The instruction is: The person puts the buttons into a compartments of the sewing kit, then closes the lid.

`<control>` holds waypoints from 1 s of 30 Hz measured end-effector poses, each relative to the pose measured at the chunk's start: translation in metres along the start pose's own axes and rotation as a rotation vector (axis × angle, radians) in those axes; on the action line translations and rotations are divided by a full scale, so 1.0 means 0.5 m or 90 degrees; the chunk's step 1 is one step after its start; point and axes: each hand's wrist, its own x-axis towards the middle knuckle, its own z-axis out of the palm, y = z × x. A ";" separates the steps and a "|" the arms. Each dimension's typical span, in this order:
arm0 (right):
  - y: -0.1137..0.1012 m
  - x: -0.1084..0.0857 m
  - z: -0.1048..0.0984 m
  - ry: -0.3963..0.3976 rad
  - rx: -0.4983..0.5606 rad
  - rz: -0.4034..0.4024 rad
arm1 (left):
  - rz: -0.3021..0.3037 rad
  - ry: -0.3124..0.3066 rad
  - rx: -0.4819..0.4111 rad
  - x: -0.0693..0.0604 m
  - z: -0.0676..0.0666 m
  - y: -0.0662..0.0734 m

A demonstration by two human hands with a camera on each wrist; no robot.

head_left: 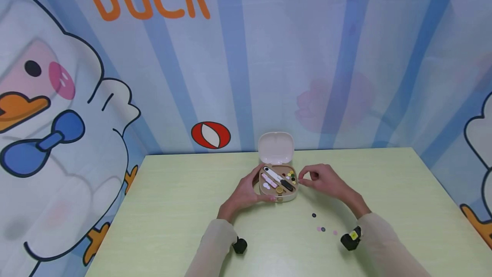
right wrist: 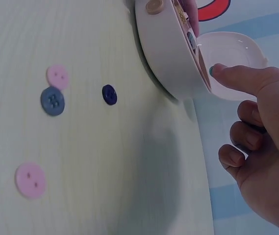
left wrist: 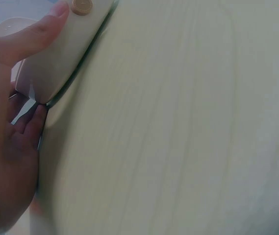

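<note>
An open sewing kit box (head_left: 286, 198) stands near the back of the table, its pale lid raised. Inside lie a white-and-black tool (head_left: 277, 178), a pink tool (head_left: 269, 180), a yellowish round piece (head_left: 279, 190) and several small buttons (head_left: 291, 176). My left hand (head_left: 245, 190) grips the box from the left, thumb along the front near its round clasp (left wrist: 82, 6). Close to the right rim, my right hand (head_left: 322, 178) pinches a small teal button (right wrist: 211, 71); only a bit of it shows at the thumb tip, and the other fingers curl in.
Loose buttons lie on the table in front of the box: a dark blue one (right wrist: 109, 95), a grey-blue one (right wrist: 52, 101) touching a pink one (right wrist: 57, 76), and another pink one (right wrist: 30, 180). A printed curtain (head_left: 269, 54) hangs right behind the table (head_left: 173, 225).
</note>
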 end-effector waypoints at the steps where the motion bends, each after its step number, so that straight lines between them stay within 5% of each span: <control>1: -0.001 0.004 0.002 0.002 0.000 0.003 | 0.001 0.000 0.002 0.000 0.000 0.000; 30: -0.001 0.048 0.048 0.005 -0.015 0.020 | -0.014 0.000 0.010 -0.001 -0.002 0.005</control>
